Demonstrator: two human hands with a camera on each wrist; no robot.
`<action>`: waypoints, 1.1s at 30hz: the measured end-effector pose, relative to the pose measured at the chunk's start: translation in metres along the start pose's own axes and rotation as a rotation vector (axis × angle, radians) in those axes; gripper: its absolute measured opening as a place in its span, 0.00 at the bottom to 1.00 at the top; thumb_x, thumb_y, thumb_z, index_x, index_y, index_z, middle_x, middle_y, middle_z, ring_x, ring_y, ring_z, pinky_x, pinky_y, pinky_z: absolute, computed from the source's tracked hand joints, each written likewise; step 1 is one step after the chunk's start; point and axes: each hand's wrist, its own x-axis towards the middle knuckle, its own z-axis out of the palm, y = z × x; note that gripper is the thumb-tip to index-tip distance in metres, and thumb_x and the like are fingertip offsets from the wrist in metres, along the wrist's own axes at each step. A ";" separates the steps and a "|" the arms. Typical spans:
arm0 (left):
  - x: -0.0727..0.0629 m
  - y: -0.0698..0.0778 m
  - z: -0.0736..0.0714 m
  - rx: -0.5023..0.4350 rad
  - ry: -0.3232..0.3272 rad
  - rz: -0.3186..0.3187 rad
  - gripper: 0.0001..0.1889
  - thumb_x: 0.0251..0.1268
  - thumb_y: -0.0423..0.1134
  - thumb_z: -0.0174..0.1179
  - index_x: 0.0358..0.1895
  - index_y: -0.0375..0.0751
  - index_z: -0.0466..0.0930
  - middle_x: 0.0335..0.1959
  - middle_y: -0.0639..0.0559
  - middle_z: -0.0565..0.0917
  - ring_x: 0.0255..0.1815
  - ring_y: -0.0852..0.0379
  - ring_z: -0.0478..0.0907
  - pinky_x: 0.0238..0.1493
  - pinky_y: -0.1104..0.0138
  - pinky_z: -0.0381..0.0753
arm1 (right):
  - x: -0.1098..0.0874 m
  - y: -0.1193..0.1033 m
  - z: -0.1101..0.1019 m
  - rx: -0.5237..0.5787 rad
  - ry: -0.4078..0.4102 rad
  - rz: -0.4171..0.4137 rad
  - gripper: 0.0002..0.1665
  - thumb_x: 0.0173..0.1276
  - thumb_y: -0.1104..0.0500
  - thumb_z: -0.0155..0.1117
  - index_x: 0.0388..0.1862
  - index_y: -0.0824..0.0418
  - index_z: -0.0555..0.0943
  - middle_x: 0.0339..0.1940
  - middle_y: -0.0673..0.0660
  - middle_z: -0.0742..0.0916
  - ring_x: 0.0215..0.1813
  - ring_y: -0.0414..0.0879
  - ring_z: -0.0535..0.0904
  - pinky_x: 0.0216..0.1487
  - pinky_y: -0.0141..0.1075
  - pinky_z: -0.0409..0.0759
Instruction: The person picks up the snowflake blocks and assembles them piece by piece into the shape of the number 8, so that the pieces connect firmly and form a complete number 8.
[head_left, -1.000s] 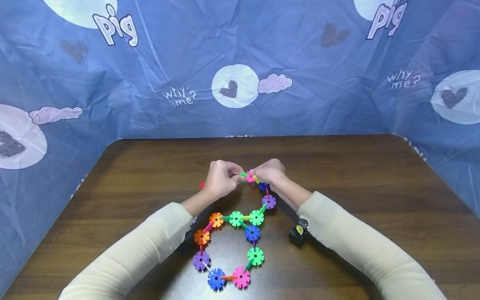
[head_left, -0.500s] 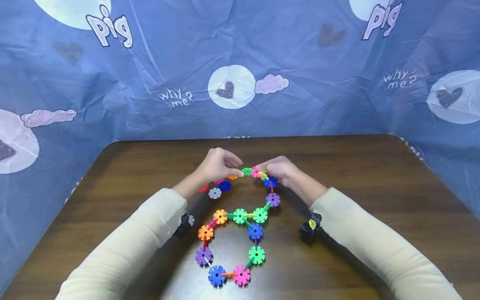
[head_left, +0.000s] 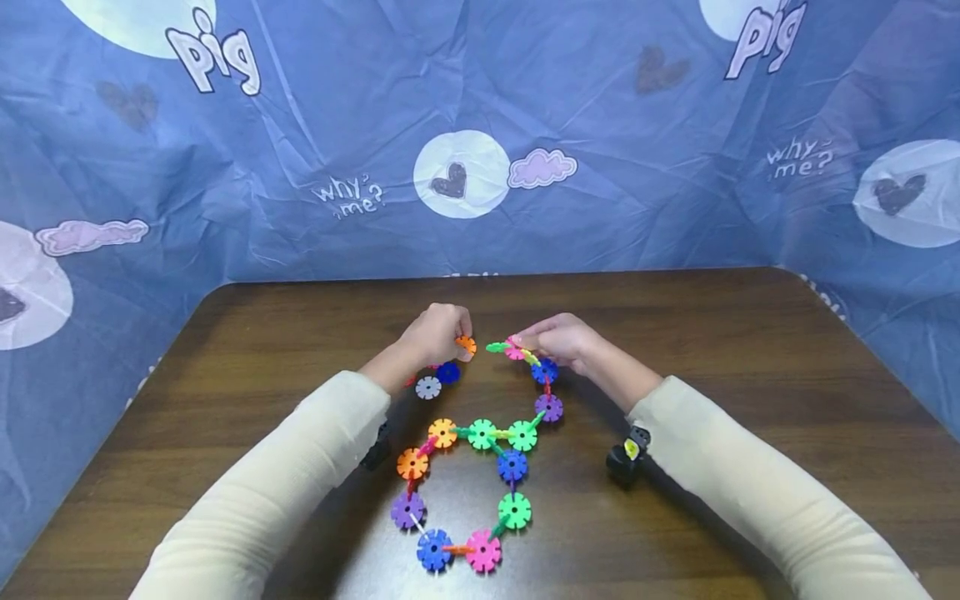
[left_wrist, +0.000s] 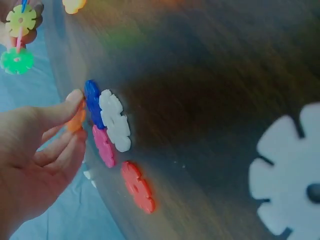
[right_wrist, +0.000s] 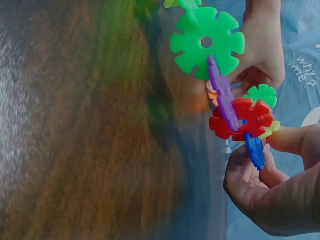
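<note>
In the head view my left hand (head_left: 438,337) pinches a loose orange notched plastic disc (head_left: 467,345) between thumb and fingers, just above the table. The left wrist view has the same orange disc (left_wrist: 76,120) at the fingertips. Opposite it, my right hand (head_left: 562,340) holds the raised end of a chain of interlocking discs near a pink disc (head_left: 514,348). A green disc (head_left: 497,347) sticks out at that free end, apart from the left hand. From there the chain runs through a blue disc (head_left: 544,370) and a purple disc (head_left: 549,408) to a closed ring of discs lying flat.
Beside my left hand lie a loose blue disc (head_left: 448,372) and a whitish disc (head_left: 428,387). A pink disc (left_wrist: 104,146) and a red disc (left_wrist: 138,187) lie close by. Another white disc (left_wrist: 285,175) is near the left wrist camera. Blue printed cloth (head_left: 637,225) hangs behind the table.
My left hand has let go of the green disc at the chain's end, moved left and picked up the orange disc. My right hand has stayed on the chain, shifting slightly right.
</note>
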 end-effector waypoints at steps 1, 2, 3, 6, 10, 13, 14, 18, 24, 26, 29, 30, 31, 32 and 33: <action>0.000 -0.001 0.000 -0.044 0.021 -0.010 0.12 0.50 0.35 0.73 0.37 0.35 0.81 0.36 0.43 0.86 0.38 0.52 0.81 0.45 0.62 0.84 | 0.001 0.000 0.000 -0.010 0.009 -0.006 0.23 0.66 0.56 0.65 0.56 0.69 0.79 0.08 0.42 0.68 0.16 0.34 0.61 0.19 0.25 0.59; -0.001 -0.002 0.001 -0.103 0.041 -0.026 0.12 0.50 0.34 0.73 0.36 0.35 0.81 0.35 0.43 0.86 0.37 0.53 0.81 0.43 0.63 0.84 | 0.001 0.000 0.001 -0.019 0.020 -0.009 0.23 0.66 0.56 0.65 0.55 0.69 0.79 0.08 0.42 0.68 0.16 0.34 0.61 0.19 0.25 0.59; -0.001 -0.003 0.001 -0.164 0.058 -0.040 0.11 0.50 0.33 0.73 0.35 0.35 0.82 0.34 0.42 0.86 0.35 0.53 0.81 0.41 0.65 0.84 | 0.001 0.000 0.001 -0.030 0.031 -0.010 0.23 0.65 0.56 0.65 0.55 0.69 0.80 0.08 0.43 0.69 0.15 0.34 0.61 0.19 0.25 0.59; -0.005 -0.003 0.000 -0.385 0.081 -0.089 0.09 0.52 0.31 0.71 0.35 0.32 0.84 0.33 0.39 0.88 0.31 0.55 0.85 0.37 0.67 0.86 | 0.003 0.000 0.002 -0.061 0.069 -0.008 0.23 0.65 0.55 0.66 0.54 0.68 0.80 0.10 0.43 0.71 0.16 0.35 0.63 0.20 0.26 0.61; -0.009 0.002 -0.003 -0.672 0.049 -0.185 0.10 0.55 0.29 0.68 0.40 0.26 0.84 0.37 0.34 0.87 0.26 0.57 0.87 0.37 0.62 0.87 | 0.005 0.000 0.002 -0.060 0.088 0.000 0.22 0.66 0.56 0.64 0.55 0.69 0.80 0.15 0.44 0.74 0.18 0.35 0.65 0.22 0.26 0.63; -0.010 0.006 -0.004 -0.806 0.030 -0.257 0.11 0.56 0.26 0.66 0.42 0.24 0.83 0.40 0.31 0.87 0.23 0.59 0.86 0.40 0.59 0.86 | 0.005 0.000 0.002 -0.040 0.090 0.006 0.22 0.66 0.57 0.64 0.55 0.70 0.79 0.14 0.44 0.74 0.18 0.35 0.65 0.21 0.25 0.63; -0.010 0.007 -0.004 -0.835 0.026 -0.279 0.11 0.56 0.25 0.65 0.42 0.24 0.82 0.40 0.31 0.86 0.23 0.60 0.85 0.41 0.59 0.86 | 0.005 0.000 0.002 -0.036 0.089 0.007 0.22 0.66 0.58 0.64 0.55 0.70 0.79 0.14 0.43 0.74 0.18 0.34 0.65 0.21 0.25 0.63; -0.010 0.008 -0.003 -0.905 0.023 -0.344 0.12 0.56 0.25 0.65 0.44 0.23 0.82 0.42 0.30 0.86 0.22 0.62 0.84 0.44 0.58 0.86 | 0.004 0.000 0.002 -0.030 0.095 0.019 0.21 0.66 0.58 0.63 0.55 0.69 0.79 0.14 0.43 0.75 0.20 0.35 0.68 0.23 0.25 0.66; -0.012 0.008 -0.004 -0.948 0.033 -0.385 0.12 0.56 0.25 0.66 0.43 0.24 0.82 0.42 0.32 0.86 0.23 0.60 0.85 0.45 0.58 0.86 | 0.005 0.001 0.003 -0.031 0.108 0.031 0.21 0.66 0.58 0.64 0.54 0.69 0.80 0.13 0.43 0.75 0.21 0.35 0.69 0.24 0.25 0.67; -0.013 0.009 -0.004 -0.954 0.035 -0.383 0.12 0.56 0.26 0.66 0.43 0.25 0.82 0.42 0.32 0.86 0.24 0.59 0.86 0.45 0.58 0.86 | 0.005 0.002 0.004 -0.034 0.119 0.026 0.21 0.66 0.57 0.64 0.53 0.70 0.80 0.14 0.43 0.75 0.21 0.34 0.68 0.24 0.25 0.66; -0.015 0.013 -0.003 -0.942 0.050 -0.391 0.11 0.56 0.27 0.67 0.42 0.26 0.83 0.41 0.34 0.87 0.25 0.58 0.86 0.44 0.59 0.86 | 0.006 0.003 0.007 -0.046 0.151 0.008 0.21 0.64 0.58 0.66 0.51 0.71 0.81 0.16 0.44 0.76 0.21 0.35 0.68 0.22 0.24 0.65; -0.016 0.014 -0.002 -0.937 0.057 -0.393 0.10 0.56 0.27 0.66 0.42 0.26 0.83 0.40 0.34 0.87 0.24 0.58 0.86 0.43 0.59 0.86 | 0.005 0.003 0.008 -0.064 0.170 -0.001 0.20 0.63 0.58 0.66 0.50 0.71 0.82 0.18 0.44 0.77 0.22 0.35 0.68 0.23 0.24 0.66; -0.017 0.015 -0.001 -0.935 0.068 -0.400 0.10 0.56 0.27 0.66 0.41 0.26 0.84 0.40 0.34 0.87 0.23 0.59 0.85 0.42 0.60 0.86 | 0.004 0.003 0.009 -0.079 0.187 -0.008 0.20 0.62 0.58 0.66 0.49 0.71 0.82 0.20 0.46 0.78 0.24 0.36 0.69 0.24 0.25 0.67; -0.018 0.017 0.000 -0.943 0.080 -0.407 0.10 0.56 0.26 0.66 0.41 0.26 0.84 0.40 0.34 0.87 0.22 0.60 0.85 0.42 0.60 0.86 | 0.003 0.003 0.011 -0.094 0.207 -0.012 0.19 0.61 0.59 0.67 0.48 0.70 0.83 0.23 0.48 0.80 0.25 0.37 0.70 0.25 0.25 0.68; -0.019 0.018 0.001 -0.959 0.092 -0.415 0.10 0.56 0.26 0.66 0.41 0.25 0.84 0.40 0.33 0.87 0.21 0.60 0.84 0.41 0.60 0.86 | 0.002 0.002 0.012 -0.111 0.226 -0.016 0.19 0.61 0.59 0.67 0.47 0.70 0.83 0.27 0.51 0.83 0.29 0.39 0.73 0.27 0.25 0.69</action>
